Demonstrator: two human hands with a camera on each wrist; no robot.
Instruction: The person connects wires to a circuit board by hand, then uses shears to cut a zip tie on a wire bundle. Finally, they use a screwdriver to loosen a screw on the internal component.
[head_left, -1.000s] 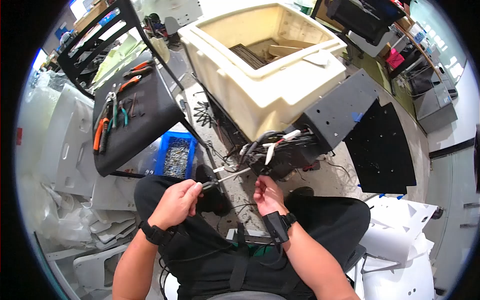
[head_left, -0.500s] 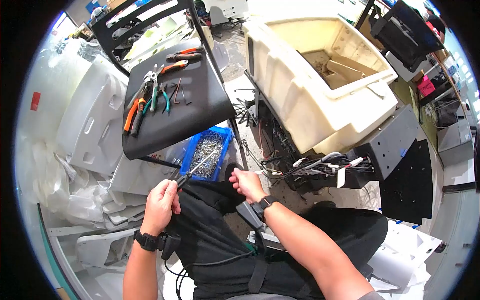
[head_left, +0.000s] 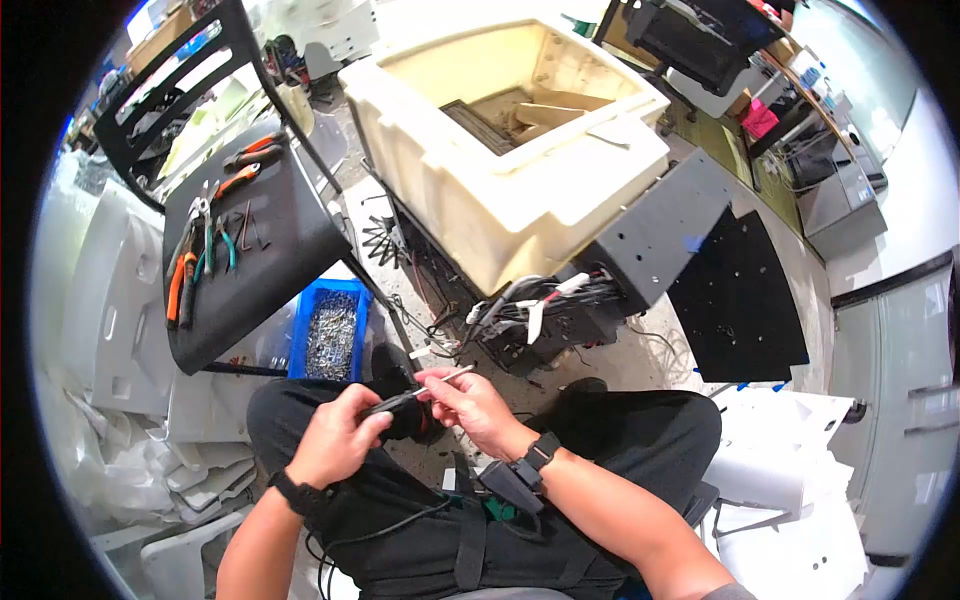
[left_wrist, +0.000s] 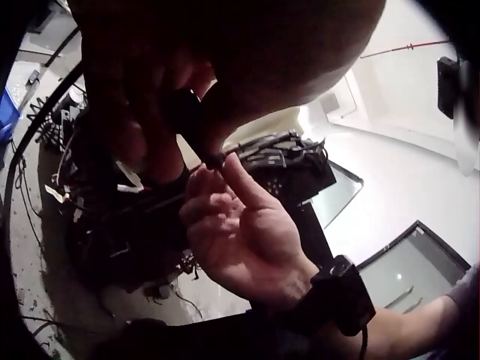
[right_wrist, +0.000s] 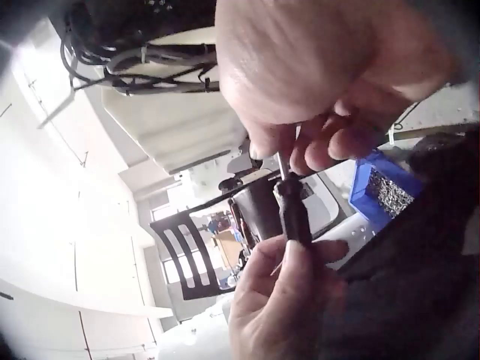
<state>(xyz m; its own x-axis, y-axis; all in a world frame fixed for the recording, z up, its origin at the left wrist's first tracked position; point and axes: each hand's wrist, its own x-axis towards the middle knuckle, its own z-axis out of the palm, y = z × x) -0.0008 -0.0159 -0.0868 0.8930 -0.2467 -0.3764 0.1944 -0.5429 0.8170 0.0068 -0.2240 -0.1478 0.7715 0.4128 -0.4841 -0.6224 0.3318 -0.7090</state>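
Observation:
In the head view a screwdriver with a dark handle and a thin metal shaft lies between the two hands, over the lap. The left hand grips the handle's rear part. Fingers and thumb of the right hand pinch the shaft near the handle, and the tip sticks out past them. From the right wrist, the handle rises out of the left fingers, and the right fingers close round the shaft. Anything at the tip is too small to tell.
Ahead stands a cream plastic tub on a dark frame with bundled cables. A blue bin of screws sits left of the feet. Pliers and hex keys lie on a black chair. White panels lie at the right.
The screwdriver has come away from over the blue bin, back between the hands. The right hand, apart from it half a second ago, now pinches its shaft. The head view has swung right.

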